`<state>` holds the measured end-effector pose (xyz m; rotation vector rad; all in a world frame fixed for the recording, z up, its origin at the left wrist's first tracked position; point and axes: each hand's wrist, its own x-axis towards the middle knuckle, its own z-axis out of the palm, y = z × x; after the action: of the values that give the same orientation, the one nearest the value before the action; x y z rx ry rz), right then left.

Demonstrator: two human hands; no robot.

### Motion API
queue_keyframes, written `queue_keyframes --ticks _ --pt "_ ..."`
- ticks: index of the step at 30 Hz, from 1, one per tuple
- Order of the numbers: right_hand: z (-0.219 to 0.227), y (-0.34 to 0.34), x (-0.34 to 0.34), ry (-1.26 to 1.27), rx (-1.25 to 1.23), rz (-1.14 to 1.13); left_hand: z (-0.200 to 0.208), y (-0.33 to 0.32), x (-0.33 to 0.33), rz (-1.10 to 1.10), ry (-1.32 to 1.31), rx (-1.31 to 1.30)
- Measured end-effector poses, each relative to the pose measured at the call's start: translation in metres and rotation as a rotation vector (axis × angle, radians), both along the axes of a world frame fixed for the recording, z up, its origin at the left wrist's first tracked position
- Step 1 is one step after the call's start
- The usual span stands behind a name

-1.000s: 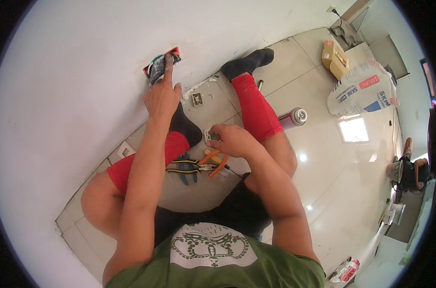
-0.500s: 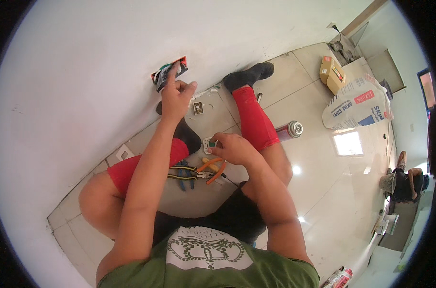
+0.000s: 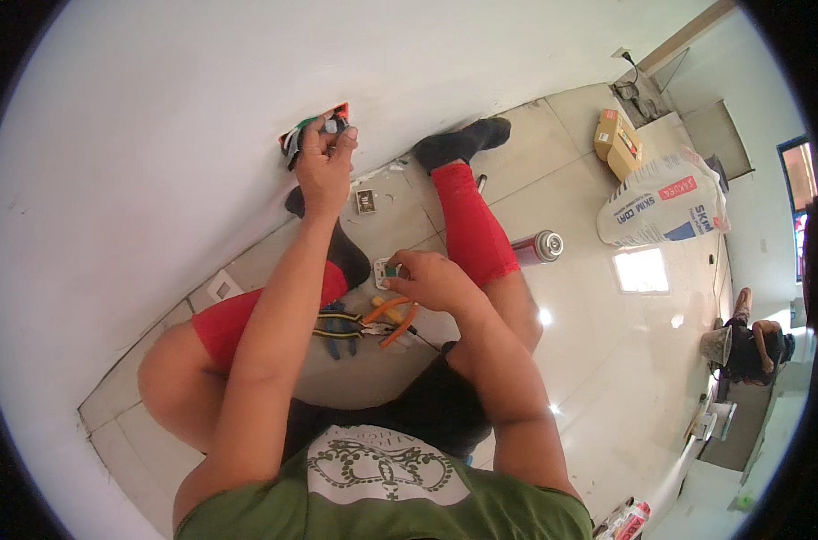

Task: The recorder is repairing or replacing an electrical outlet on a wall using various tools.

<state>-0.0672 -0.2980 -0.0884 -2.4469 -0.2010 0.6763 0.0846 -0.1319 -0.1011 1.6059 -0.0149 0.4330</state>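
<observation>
Fingers of the left hand [image 3: 323, 166] pinch wires in the wall box [image 3: 314, 135]; right hand [image 3: 431, 281] grips a socket [image 3: 384, 272].

Left arm extended forward and upward, elbow nearly straight; the left hand [image 3: 323, 166] is raised, back toward the camera, fingers curled together at the tips. Right arm bent at the elbow, forearm angled inward; the right hand [image 3: 431, 281] sits lower and nearer the body than the left, fingers flexed in a pinch.
</observation>
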Motion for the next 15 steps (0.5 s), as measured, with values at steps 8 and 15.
queue_keyframes --ticks 8,15 --pt "0.0050 -0.0036 -0.0005 0.007 -0.011 -0.009 0.0037 0.0104 0.0037 -0.133 0.026 -0.089" --pt "0.0017 0.0000 0.0001 0.012 -0.030 0.019 0.0028 0.0104 0.0085 -0.048 0.112 -0.028"
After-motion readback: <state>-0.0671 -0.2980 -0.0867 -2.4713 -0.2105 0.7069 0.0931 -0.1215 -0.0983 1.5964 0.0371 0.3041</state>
